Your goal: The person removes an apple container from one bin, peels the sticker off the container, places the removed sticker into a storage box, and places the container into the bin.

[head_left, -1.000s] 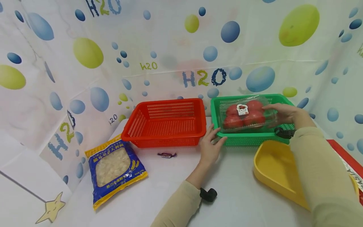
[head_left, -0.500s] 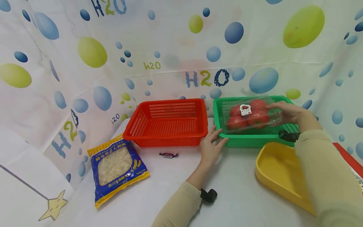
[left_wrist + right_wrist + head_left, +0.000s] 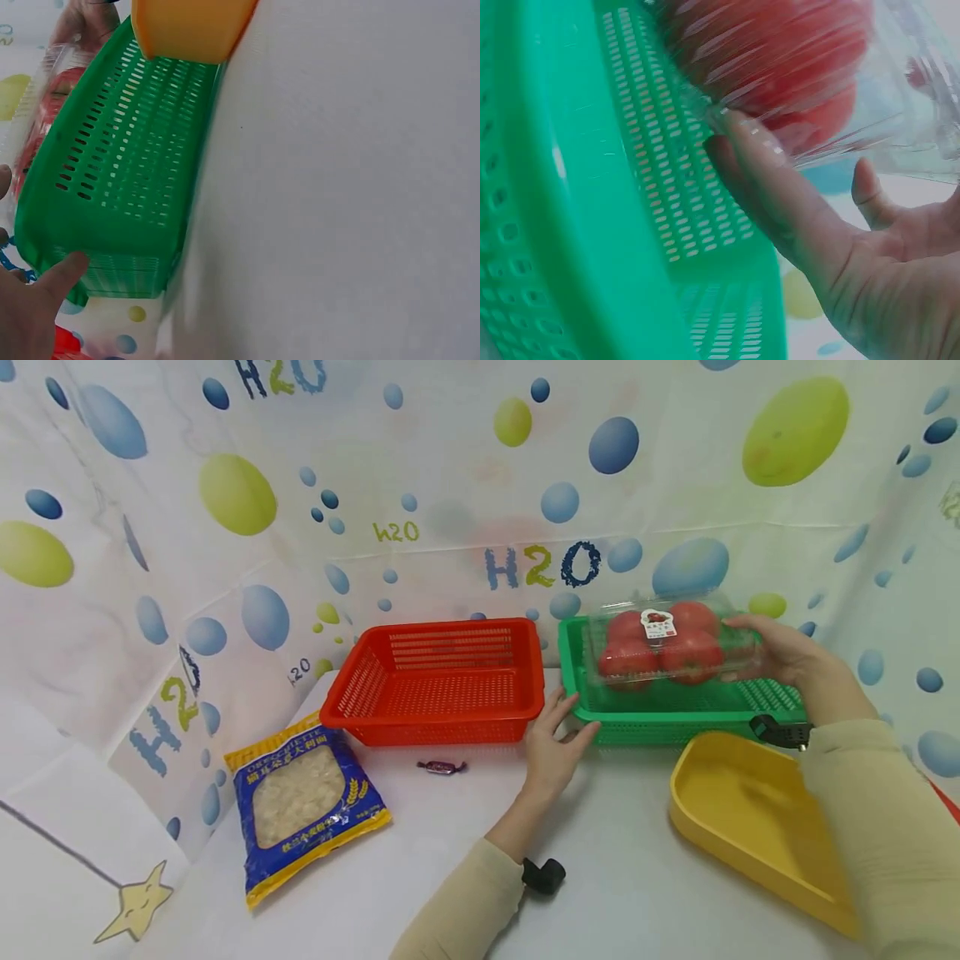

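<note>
Head view: nearest, a yellow tray [image 3: 757, 814] is sitting in front of the green basket [image 3: 675, 727], its right side hiding behind the right sleeve [image 3: 881, 827]. At the basket's left front corner, the left hand [image 3: 552, 750] is resting with fingers loosely spread, gripping nothing; the left wrist view is cutting off part of it. Over the basket, the right hand [image 3: 795, 656] is pinching the right end of a clear pack [image 3: 660, 625], 4 tomatoes [image 3: 692, 656] showing inside, its underside hiding. Behind the basket, a patterned sheet [image 3: 450, 460] is hanging.
</note>
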Action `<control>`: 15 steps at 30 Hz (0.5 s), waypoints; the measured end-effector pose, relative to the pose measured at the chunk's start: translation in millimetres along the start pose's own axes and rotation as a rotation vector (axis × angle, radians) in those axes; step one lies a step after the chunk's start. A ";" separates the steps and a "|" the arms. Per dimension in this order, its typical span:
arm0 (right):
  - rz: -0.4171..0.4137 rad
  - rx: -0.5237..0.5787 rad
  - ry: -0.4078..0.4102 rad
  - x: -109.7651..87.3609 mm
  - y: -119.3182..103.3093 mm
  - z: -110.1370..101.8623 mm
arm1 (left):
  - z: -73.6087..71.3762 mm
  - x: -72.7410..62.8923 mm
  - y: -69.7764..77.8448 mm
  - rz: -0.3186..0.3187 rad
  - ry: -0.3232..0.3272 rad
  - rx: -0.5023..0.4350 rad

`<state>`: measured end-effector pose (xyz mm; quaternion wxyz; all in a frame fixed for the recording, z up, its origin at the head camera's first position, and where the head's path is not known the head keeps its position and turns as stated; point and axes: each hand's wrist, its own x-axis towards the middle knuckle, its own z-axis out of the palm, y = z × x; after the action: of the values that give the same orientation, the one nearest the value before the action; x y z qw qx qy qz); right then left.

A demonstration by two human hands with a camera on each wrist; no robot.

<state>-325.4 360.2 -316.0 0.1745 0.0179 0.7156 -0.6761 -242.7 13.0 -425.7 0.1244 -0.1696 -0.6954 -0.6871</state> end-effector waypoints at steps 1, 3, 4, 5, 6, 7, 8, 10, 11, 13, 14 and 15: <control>-0.005 0.008 0.000 -1.3 -1.8 2.7 | -2.3 -0.8 1.8 0.000 -0.011 0.007; -0.012 0.034 -0.001 -4.4 -5.7 9.0 | -7.4 -2.5 5.5 0.012 -0.035 0.024; -0.015 0.063 -0.001 -6.3 -7.3 12.2 | -9.9 -3.3 7.3 0.021 -0.048 0.030; -0.021 0.079 0.003 -8.7 -9.0 15.8 | -12.4 -3.9 9.3 0.031 -0.061 0.038; -0.027 0.098 0.003 -11.5 -10.5 19.3 | -14.9 -4.7 11.6 0.038 -0.073 0.036; -0.036 0.114 -0.001 -14.6 -11.8 22.6 | -17.5 -5.5 14.2 0.040 -0.082 0.028; -0.047 0.130 -0.009 -18.3 -12.8 26.2 | -20.2 -6.6 17.0 0.034 -0.088 0.018; -0.075 0.158 -0.031 -26.2 -13.6 33.5 | -26.0 -9.8 23.1 -0.001 -0.095 0.004; -0.088 0.164 -0.039 -30.5 -13.6 37.5 | -29.2 -11.8 26.6 -0.024 -0.097 -0.003; -0.111 0.186 -0.060 -38.8 -12.7 46.1 | -36.3 -15.9 33.2 -0.068 -0.102 -0.029; -0.126 0.202 -0.073 -42.8 -12.0 51.1 | -40.3 -17.7 36.7 -0.080 -0.107 -0.039; -0.141 0.213 -0.083 -46.6 -11.3 56.3 | -44.7 -19.3 40.0 -0.088 -0.113 -0.058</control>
<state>-272.0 314.3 -293.8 0.1532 -0.0421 0.6315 -0.7589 -211.5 -33.0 -395.9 0.0498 -0.1808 -0.6881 -0.7010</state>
